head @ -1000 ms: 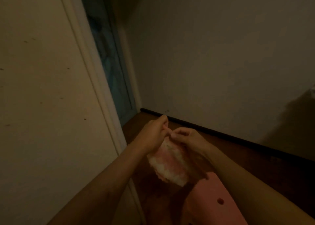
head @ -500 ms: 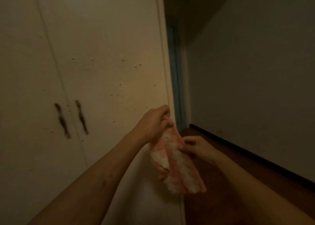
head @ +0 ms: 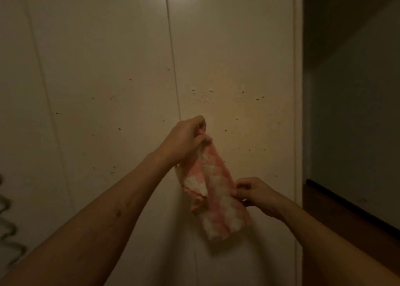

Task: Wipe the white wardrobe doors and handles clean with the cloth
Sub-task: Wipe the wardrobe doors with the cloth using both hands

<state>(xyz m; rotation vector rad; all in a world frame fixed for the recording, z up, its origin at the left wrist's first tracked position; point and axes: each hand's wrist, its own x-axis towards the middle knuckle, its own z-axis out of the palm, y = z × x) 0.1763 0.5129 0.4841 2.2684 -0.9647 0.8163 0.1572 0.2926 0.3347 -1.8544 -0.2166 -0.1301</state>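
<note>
Cloth held before the speckled wardrobe doors.
Left hand pinches its top corner; right hand pinches its right edge.

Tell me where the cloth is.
In the head view, the cloth hangs centre-right before the wardrobe door, top gripped by the left hand, side pinched by the right hand.

2 hands, 1 cloth, 3 wardrobe door panels w/ 2 seams btwn.
</note>
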